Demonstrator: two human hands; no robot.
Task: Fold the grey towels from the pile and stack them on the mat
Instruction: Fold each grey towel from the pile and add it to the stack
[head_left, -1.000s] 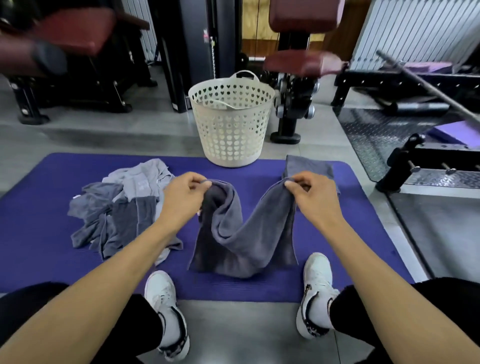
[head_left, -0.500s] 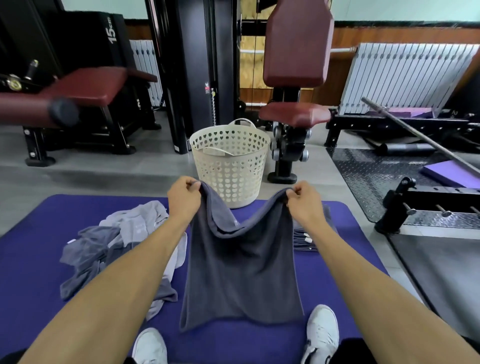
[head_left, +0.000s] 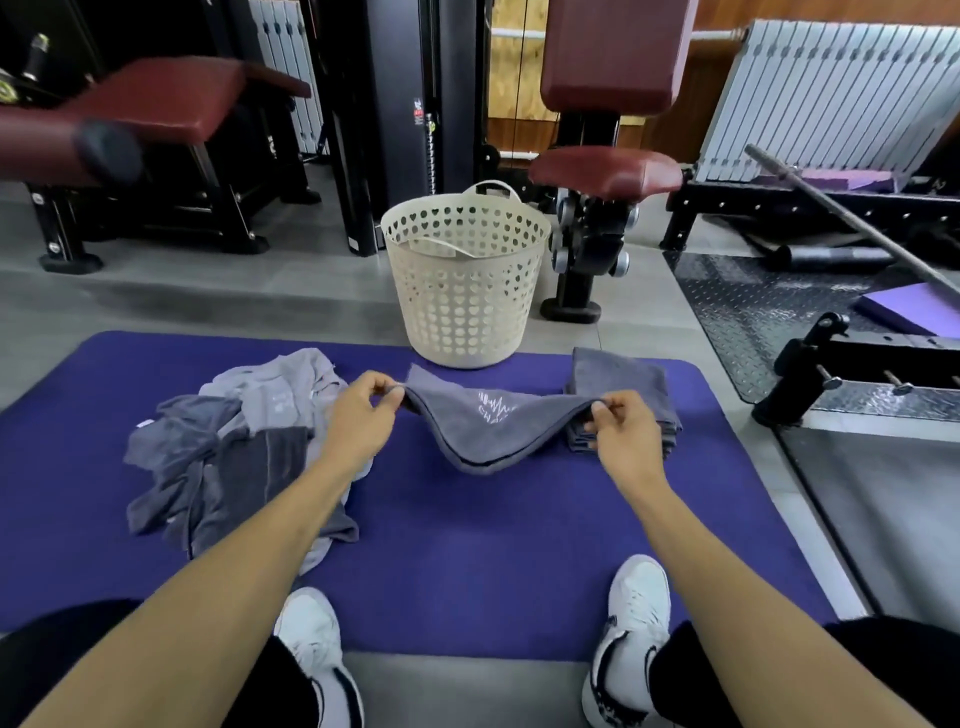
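the left hand (head_left: 358, 415) and right hand (head_left: 621, 434) each pinch one end of a grey towel (head_left: 491, 428) between thumb and curled fingers, holding it doubled over so its middle sags in a loop just above the purple mat (head_left: 467, 545); this looks like a way to keep the edges aligned mid-fold. the towel hangs between the hands, slightly farther than both. the unfolded pile (head_left: 234, 447) lies on the mat's left, partly under the left forearm. the folded stack (head_left: 621, 389) sits at the far right, just behind the right hand, likely so finished towels land close by.
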